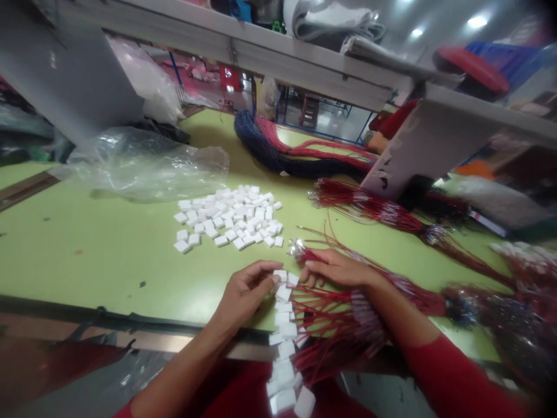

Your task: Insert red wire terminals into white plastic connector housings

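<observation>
My left hand (246,290) is closed, thumb and forefinger pinching a small white connector housing (279,275) at the top of a row. Facing it, my right hand (337,269) has its fingers curled around red wires (310,254), whose silvery tips (297,248) stick out beyond the fingers. Below both hands, a row of white housings (286,331) with red wires (322,325) running from them to the right hangs over the table's front edge. Just beyond my hands lies a loose pile of white housings (230,217).
A clear plastic bag (152,162) rests on the green table (108,249) at the left. Dark blue and red wire bundles (300,159) lie at the back. More red wire bundles (374,209) stretch along the right, by a grey upright panel (426,139). A shelf beam (261,43) crosses above.
</observation>
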`<state>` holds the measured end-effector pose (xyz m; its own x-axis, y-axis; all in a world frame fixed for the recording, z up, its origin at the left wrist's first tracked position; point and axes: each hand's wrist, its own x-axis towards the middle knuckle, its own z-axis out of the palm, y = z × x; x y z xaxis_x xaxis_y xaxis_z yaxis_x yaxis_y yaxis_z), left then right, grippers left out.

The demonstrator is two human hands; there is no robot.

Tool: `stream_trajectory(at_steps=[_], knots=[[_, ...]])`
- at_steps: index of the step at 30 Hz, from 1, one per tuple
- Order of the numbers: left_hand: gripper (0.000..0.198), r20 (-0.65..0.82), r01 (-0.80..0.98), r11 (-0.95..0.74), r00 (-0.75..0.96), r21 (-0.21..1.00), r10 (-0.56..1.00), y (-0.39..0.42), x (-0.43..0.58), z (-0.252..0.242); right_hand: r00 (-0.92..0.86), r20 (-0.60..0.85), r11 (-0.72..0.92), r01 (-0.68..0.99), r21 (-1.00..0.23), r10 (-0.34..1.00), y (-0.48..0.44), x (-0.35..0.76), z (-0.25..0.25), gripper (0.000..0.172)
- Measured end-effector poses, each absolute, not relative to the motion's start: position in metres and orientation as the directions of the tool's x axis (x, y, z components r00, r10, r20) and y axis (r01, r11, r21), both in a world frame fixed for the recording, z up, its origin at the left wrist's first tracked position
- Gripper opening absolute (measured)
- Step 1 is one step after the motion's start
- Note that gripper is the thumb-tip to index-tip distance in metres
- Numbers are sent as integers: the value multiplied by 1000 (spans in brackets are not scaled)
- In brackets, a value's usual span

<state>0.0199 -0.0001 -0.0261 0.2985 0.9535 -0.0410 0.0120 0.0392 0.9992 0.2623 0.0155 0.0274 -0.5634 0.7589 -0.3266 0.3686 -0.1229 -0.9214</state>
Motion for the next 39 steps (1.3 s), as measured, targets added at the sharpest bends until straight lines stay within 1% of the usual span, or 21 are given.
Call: stream_trajectory(at_steps=[4,7,9,13,16,17,19,21,22,23,25,27,30,34,36,39], knots=[[24,-26,43,12,334,999,942,0,21,-25,-560,-349,-65,463,-884,751,12,259,36,27],[23,-16,44,1,354,999,935,0,21,-25,-538,-247,113,549,-828,806,10,259,40,27],[23,-16,34,4,350,999,936,0,21,-26,-544,-187,189,562,-805,818,11,260,39,23],[23,-37,25,30,333,999,942,-1,21,-26,-532,-233,101,524,-845,814,13,263,32,19],[21,-39,19,34,341,999,939,-1,21,-28,-476,-178,123,535,-836,861,13,261,28,12],[21,-41,15,38,344,999,938,-1,21,-29,-451,-158,124,534,-837,879,12,260,28,13],[22,-52,8,53,348,999,936,-1,21,-31,-397,-137,78,480,-874,908,11,255,28,23],[26,-65,-5,72,352,997,934,-1,21,-33,-360,-127,24,387,-922,924,11,252,28,33],[29,-71,-18,83,355,996,932,-1,21,-33,-356,-118,16,352,-936,927,11,250,28,35],[31,-77,-35,96,358,995,931,-1,21,-33,-367,-113,22,344,-939,924,11,250,28,32],[35,-90,-72,125,366,990,926,-2,22,-31,-404,-130,45,397,-917,905,11,251,27,28],[37,-95,-102,142,375,985,922,-3,23,-29,-433,-179,31,435,-900,883,12,254,25,32],[37,-86,-114,140,388,984,918,-4,24,-27,-429,-238,-37,426,-904,871,12,257,21,36],[34,-109,-102,159,379,982,919,-4,24,-27,-403,-202,-13,426,-905,892,12,258,21,33],[35,-131,-109,182,364,977,922,-4,24,-26,-423,-179,-5,381,-925,888,13,259,21,33],[39,-141,-134,200,360,970,922,-3,25,-25,-440,-177,-37,308,-951,880,14,259,20,29]])
